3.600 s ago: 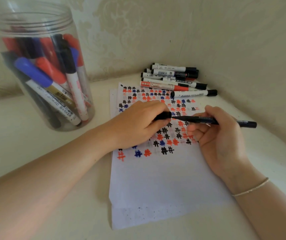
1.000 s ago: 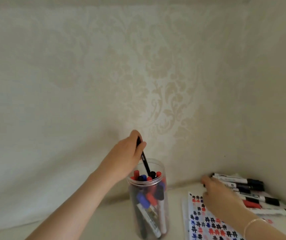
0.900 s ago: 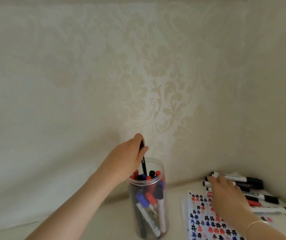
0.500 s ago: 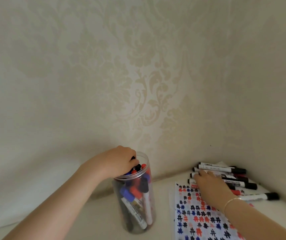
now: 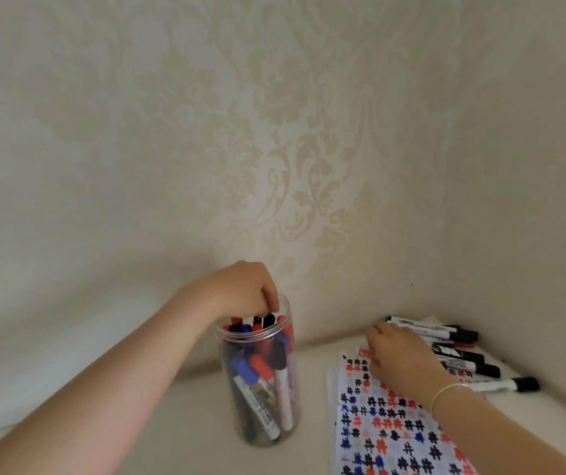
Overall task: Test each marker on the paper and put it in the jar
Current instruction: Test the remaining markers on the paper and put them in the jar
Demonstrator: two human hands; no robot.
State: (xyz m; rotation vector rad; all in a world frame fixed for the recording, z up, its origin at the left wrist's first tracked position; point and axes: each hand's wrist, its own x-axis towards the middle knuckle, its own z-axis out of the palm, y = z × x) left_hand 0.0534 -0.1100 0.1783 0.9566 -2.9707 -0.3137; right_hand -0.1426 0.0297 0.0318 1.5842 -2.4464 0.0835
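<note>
A clear plastic jar (image 5: 276,426) stands on the surface, packed with red, blue and black markers. My left hand (image 5: 243,293) hovers over its mouth, fingers curled downward. The fingertips sit just above the end of a black marker (image 5: 268,319) standing in the jar; a grip cannot be made out. The paper (image 5: 391,430), covered in red, blue and black hash marks, lies to the right. My right hand (image 5: 401,358) lies palm-down over its far edge, fingers stretched onto the pile of loose markers (image 5: 459,358). A red marker's end (image 5: 363,352) peeks out beside that hand.
Patterned walls meet in a corner right behind the marker pile and close in the right side. One black-capped marker (image 5: 504,385) lies apart at the pile's near right. Pale surface stretches left of the jar.
My left hand carried the black marker from the paper to the jar and lowered it in among the others. My right hand went to the marker pile and stays on it.
</note>
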